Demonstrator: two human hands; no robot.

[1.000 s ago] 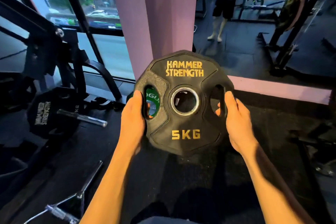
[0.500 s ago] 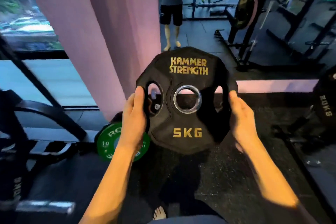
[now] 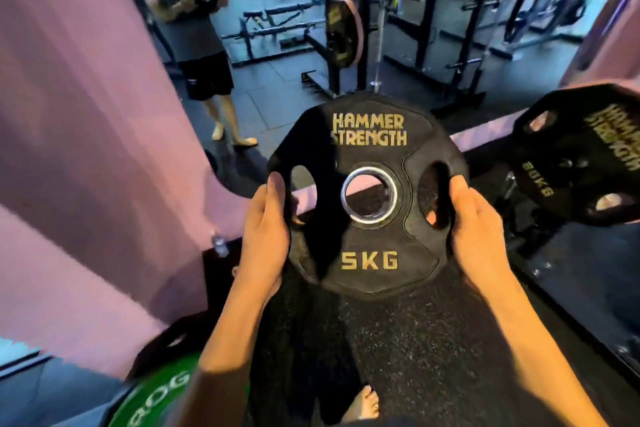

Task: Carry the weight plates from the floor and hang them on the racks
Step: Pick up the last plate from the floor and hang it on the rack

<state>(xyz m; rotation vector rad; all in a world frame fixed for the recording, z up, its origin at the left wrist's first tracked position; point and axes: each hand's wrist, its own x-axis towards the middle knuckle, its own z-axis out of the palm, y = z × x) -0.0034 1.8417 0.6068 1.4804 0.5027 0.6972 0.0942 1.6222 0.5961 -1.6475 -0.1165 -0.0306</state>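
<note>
A black 5 kg weight plate [image 3: 369,253] with gold lettering and a steel-ringed centre hole is held upright in front of me, above the black rubber floor. My left hand [image 3: 265,236] grips its left edge, fingers through the left handle slot. My right hand [image 3: 476,232] grips the right edge, fingers through the right slot. A larger black 20 kg plate [image 3: 581,156] hangs at the right, tilted; what it hangs on is hidden.
A pink pillar [image 3: 86,149] stands close on my left. A green plate [image 3: 156,392] lies at the lower left by a black one. Ahead is a mirror showing a person [image 3: 194,28] holding a plate, and black racks [image 3: 343,28].
The view has swung to the right: the pillar and green plate slid left and down, and the 20 kg plate came into view. Both hands keep the same grip on the 5 kg plate.
</note>
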